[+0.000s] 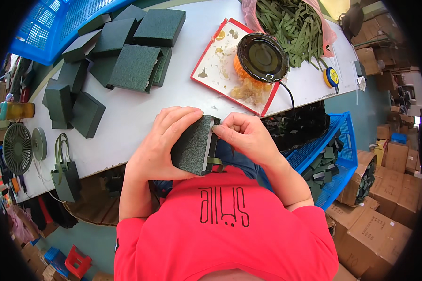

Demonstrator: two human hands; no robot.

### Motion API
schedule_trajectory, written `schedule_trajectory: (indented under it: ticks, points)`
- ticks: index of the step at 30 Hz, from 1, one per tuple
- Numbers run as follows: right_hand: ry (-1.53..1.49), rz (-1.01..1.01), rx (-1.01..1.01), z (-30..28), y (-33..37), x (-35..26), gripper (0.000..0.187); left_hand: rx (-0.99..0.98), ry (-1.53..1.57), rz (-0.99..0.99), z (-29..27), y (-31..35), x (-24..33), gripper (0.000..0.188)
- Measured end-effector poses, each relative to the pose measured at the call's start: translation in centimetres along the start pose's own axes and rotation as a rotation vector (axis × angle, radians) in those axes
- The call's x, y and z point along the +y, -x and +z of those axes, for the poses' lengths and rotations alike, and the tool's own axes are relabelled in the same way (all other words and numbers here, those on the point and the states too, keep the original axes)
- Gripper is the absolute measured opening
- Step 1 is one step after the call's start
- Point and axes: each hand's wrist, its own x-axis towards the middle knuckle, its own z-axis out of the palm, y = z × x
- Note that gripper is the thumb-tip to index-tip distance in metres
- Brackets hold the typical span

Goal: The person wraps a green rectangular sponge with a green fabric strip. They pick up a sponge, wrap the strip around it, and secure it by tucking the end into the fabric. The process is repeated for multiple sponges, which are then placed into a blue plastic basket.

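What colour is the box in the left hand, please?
The box is dark green with a crackled pattern, head view.

A white surface (126,117) is spread across the upper part of the view, its far left covered by a loose heap of dark green boxes (136,68), some overlapping. Nearer its left end, more green boxes (89,114) are leaned together, and a small fan (18,148) is placed by the edge. Toward the right, a red-rimmed white tray (220,51) is laid at an angle, with a pink bag (251,16) of green strips (290,30) and a yellow-and-blue round object (331,77) set beyond it
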Motion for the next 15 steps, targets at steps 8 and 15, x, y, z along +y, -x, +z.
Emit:
schedule_trajectory:
  ticks: [8, 15]
  points:
    - [0.171, 0.012, 0.027, -0.39, -0.49, 0.64, 0.021, -0.007, -0.042, 0.010, -0.07, -0.16, 0.26, 0.095]
    - [0.274, -0.044, 0.030, -0.15, -0.86, 0.99, 0.024, -0.038, -0.174, 0.043, 0.02, -0.28, 0.52, 0.092]
